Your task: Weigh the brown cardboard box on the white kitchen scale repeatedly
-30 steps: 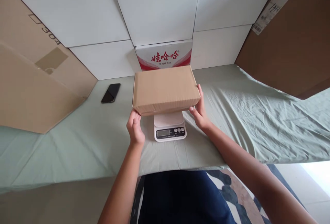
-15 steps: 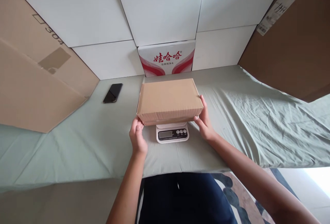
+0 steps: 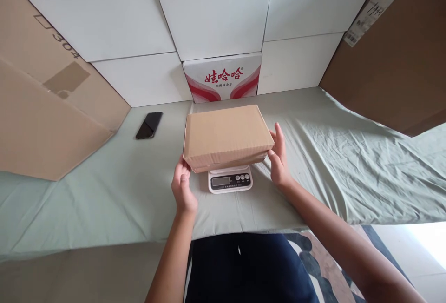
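Observation:
A closed brown cardboard box (image 3: 228, 131) sits over a white digital kitchen scale (image 3: 230, 181), covering its platform; the display and three buttons show in front. I cannot tell whether the box rests fully on the scale. My left hand (image 3: 183, 184) is at the box's front left corner, fingers curled against its side and lower edge, partly hidden by it. At the right end, my right hand (image 3: 279, 163) has its fingers apart, the index pointing up beside the box. Its thumb is close to the front right corner.
A black phone (image 3: 149, 125) lies on the green cloth (image 3: 114, 191) to the left. Behind stands a white and red carton (image 3: 223, 77) against white panels (image 3: 212, 10). Large cardboard sheets (image 3: 52, 103) flank the left, with another brown cardboard piece (image 3: 390, 66) at right.
My right hand has loosened from the box's right side, its index finger now raised and thumb off the front face. My left hand stays at its corner. The view has shifted slightly.

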A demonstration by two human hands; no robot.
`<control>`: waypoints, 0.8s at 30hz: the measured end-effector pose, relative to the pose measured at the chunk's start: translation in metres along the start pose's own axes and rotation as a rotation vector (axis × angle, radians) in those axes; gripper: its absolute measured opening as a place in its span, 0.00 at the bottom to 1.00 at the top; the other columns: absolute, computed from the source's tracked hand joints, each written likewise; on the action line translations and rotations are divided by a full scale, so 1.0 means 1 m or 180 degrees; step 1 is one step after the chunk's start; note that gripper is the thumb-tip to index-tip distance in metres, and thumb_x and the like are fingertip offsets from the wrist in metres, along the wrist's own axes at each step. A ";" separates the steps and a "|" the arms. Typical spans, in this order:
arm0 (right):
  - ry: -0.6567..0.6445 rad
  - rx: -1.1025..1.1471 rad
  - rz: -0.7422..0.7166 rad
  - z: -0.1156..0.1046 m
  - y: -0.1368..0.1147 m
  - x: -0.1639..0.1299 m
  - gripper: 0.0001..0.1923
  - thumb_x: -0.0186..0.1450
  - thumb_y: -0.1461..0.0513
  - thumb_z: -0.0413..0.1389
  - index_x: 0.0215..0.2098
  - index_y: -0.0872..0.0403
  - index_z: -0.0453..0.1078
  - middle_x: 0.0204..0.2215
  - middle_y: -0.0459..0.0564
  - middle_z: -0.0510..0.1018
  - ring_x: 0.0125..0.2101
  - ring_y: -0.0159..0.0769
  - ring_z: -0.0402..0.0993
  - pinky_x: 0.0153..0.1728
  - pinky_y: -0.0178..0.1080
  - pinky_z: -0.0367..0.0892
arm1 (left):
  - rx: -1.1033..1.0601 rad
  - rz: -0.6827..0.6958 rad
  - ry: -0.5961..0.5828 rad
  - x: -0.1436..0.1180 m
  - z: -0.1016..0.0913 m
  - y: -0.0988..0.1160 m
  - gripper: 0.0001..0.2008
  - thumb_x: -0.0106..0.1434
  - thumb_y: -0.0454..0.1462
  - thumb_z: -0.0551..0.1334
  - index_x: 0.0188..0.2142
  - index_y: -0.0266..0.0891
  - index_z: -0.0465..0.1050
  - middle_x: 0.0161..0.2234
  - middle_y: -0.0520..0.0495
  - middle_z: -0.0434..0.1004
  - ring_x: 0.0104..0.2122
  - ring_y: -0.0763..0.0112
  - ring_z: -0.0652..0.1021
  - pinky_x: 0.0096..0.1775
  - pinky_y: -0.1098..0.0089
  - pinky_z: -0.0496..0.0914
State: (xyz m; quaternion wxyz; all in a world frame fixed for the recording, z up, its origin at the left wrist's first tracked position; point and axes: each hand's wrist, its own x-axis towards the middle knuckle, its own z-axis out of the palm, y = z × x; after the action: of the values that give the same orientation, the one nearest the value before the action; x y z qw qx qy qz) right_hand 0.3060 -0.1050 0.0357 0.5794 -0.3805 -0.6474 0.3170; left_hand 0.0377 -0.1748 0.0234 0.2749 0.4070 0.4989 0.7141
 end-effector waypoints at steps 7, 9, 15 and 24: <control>-0.0275 0.0126 0.0154 0.002 -0.006 -0.005 0.43 0.73 0.39 0.51 0.79 0.37 0.41 0.79 0.46 0.51 0.77 0.55 0.48 0.75 0.63 0.54 | 0.0046 -0.0062 -0.0191 0.001 -0.002 -0.004 0.35 0.67 0.61 0.59 0.59 0.37 0.78 0.55 0.33 0.82 0.59 0.49 0.80 0.58 0.58 0.74; -0.0324 0.0197 0.0137 0.002 -0.006 -0.006 0.42 0.73 0.40 0.51 0.79 0.36 0.41 0.79 0.45 0.50 0.77 0.55 0.50 0.75 0.63 0.54 | 0.0034 -0.0020 -0.0252 -0.001 -0.003 -0.002 0.34 0.68 0.61 0.59 0.58 0.37 0.79 0.54 0.34 0.83 0.57 0.51 0.81 0.57 0.59 0.74; -0.0276 0.0242 -0.0198 0.002 -0.010 0.023 0.42 0.72 0.41 0.53 0.78 0.36 0.43 0.80 0.43 0.49 0.79 0.53 0.45 0.78 0.61 0.47 | -0.0062 0.0169 -0.0355 0.029 0.009 0.012 0.34 0.67 0.61 0.60 0.57 0.38 0.79 0.55 0.34 0.82 0.59 0.51 0.80 0.60 0.58 0.73; -0.0100 0.1003 0.0017 0.034 0.038 0.101 0.38 0.65 0.46 0.57 0.70 0.41 0.53 0.72 0.50 0.66 0.70 0.56 0.63 0.72 0.65 0.58 | -0.0270 -0.0430 -0.0461 0.119 0.054 -0.035 0.36 0.61 0.66 0.63 0.52 0.39 0.79 0.59 0.34 0.81 0.65 0.50 0.76 0.65 0.58 0.69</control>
State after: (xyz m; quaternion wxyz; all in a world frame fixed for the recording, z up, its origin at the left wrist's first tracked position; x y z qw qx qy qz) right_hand 0.2734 0.0023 0.0506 0.6208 -0.2816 -0.5977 0.4220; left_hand 0.0213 -0.0411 0.0366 0.3748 0.4109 0.4733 0.6831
